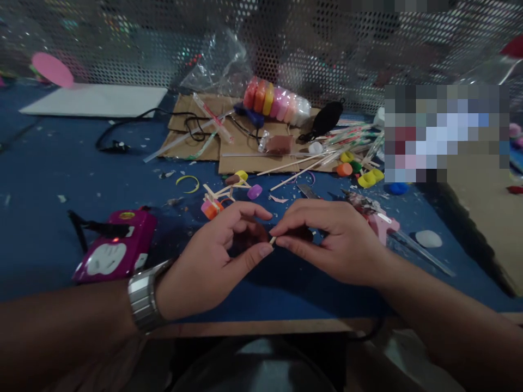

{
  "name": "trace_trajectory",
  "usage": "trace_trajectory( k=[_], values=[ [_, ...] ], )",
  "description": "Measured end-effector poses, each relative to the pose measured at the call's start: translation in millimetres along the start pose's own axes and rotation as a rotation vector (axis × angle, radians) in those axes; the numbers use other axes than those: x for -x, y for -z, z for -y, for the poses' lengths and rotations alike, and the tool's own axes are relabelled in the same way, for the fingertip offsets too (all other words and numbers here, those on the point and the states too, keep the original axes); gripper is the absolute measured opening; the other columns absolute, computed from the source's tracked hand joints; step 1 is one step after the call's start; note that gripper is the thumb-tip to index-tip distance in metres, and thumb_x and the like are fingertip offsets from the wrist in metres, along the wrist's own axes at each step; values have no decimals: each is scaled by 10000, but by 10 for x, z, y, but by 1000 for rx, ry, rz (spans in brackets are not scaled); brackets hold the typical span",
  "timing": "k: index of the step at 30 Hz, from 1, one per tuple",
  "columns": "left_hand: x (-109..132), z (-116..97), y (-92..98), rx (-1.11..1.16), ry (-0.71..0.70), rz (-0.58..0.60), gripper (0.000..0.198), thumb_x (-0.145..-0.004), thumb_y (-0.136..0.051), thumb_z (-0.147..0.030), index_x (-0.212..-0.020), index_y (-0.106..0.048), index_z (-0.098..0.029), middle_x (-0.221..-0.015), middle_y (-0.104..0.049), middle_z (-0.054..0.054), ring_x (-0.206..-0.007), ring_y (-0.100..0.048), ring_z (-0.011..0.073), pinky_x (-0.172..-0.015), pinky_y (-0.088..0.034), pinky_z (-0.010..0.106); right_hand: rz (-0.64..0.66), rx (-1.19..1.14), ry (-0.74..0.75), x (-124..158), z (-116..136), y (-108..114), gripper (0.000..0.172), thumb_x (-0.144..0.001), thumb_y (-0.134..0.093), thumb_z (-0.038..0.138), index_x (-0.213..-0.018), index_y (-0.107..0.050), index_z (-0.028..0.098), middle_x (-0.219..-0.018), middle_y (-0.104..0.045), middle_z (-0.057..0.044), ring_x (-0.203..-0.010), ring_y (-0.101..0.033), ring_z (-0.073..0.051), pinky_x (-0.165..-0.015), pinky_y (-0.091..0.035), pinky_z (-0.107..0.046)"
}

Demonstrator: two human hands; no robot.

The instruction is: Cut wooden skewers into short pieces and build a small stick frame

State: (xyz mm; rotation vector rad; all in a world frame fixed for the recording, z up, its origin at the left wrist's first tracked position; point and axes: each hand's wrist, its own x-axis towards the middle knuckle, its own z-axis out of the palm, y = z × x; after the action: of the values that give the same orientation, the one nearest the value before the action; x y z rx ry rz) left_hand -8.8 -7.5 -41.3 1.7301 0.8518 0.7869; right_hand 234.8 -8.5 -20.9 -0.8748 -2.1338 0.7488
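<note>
Both hands meet over the front part of the blue table. Between the thumb and fingers of my right hand [333,237] is a short piece of pale wooden stick [273,240], pinched at its end. My left hand [220,256], with a metal watch on the wrist, curls its fingers around the other side, its thumb tip against the same piece. Most of the piece is hidden by the fingers. Just beyond my left hand lie cut wooden sticks [229,189], an orange and pink clay piece [211,208] and a purple clay disc [254,191].
A magenta power strip [122,245] with a plug stands at left. Behind are cardboard sheets [196,147], a packed row of coloured clay [275,100], and a dark blue glue gun [249,115]. A pink glue gun [382,224] lies right, near a brown board [482,218].
</note>
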Motion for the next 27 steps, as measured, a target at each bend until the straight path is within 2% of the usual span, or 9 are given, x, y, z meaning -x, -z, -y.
trace_trajectory(
  k=[6, 10, 13, 17, 20, 23, 27],
  values=[
    [1, -33, 1, -73, -16, -1, 263, -1069, -668, -325, -1310, -581, -266, -1021, -718, 3, -910, -720, 134, -788, -590, 252, 33, 5, -79, 25, 5, 24, 23, -1017, -706, 177, -997, -716, 178, -925, -732, 3, -785, -641, -94, -737, -500, -218],
    [57, -58, 26, -230, -142, -78, 141, -1056, -597, -250, -1181, -534, -269, -985, -618, -3, -846, -637, 142, -758, -556, 305, -18, 85, -138, 49, -60, 93, 43, -1018, -697, 212, -980, -702, 194, -853, -695, 21, -704, -592, -99, -677, -472, -236],
    [85, -36, 46, -451, -232, -123, 159, -1029, -574, -224, -1143, -473, -269, -1006, -595, 9, -884, -626, 176, -790, -546, 356, 2, 189, -162, 74, -131, 88, 44, -1000, -700, 177, -967, -699, 206, -852, -702, 12, -724, -610, -124, -686, -465, -262],
    [53, 27, 63, -831, -263, -30, 254, -1013, -550, -198, -1254, -471, -200, -1208, -655, 120, -1089, -672, 288, -910, -576, 459, 105, 229, -151, 101, -187, 16, 108, -972, -688, 106, -987, -695, 214, -946, -756, -16, -835, -679, -165, -759, -495, -291],
    [17, 36, 61, -940, -274, 23, 320, -1011, -523, -157, -1329, -489, -143, -1353, -644, 191, -1257, -645, 347, -1029, -572, 509, 160, 221, -144, 124, -197, -26, 145, -957, -668, 69, -1000, -692, 205, -986, -766, -28, -883, -698, -177, -805, -510, -301],
    [-5, 12, 54, -1004, -302, 59, 301, -1024, -494, -140, -1321, -544, -125, -1321, -679, 192, -1219, -659, 356, -1011, -580, 528, 201, 257, -153, 149, -195, -37, 142, -952, -656, 65, -1001, -689, 193, -988, -750, -39, -914, -694, -193, -838, -510, -317],
    [-29, 9, 62, -1075, -360, 138, 293, -1047, -467, -124, -1287, -635, -123, -1246, -732, 150, -1149, -682, 331, -1021, -576, 518, 273, 351, -191, 171, -172, -34, 95, -973, -639, 117, -979, -692, 195, -970, -718, -47, -899, -670, -223, -820, -494, -361]
  ],
)
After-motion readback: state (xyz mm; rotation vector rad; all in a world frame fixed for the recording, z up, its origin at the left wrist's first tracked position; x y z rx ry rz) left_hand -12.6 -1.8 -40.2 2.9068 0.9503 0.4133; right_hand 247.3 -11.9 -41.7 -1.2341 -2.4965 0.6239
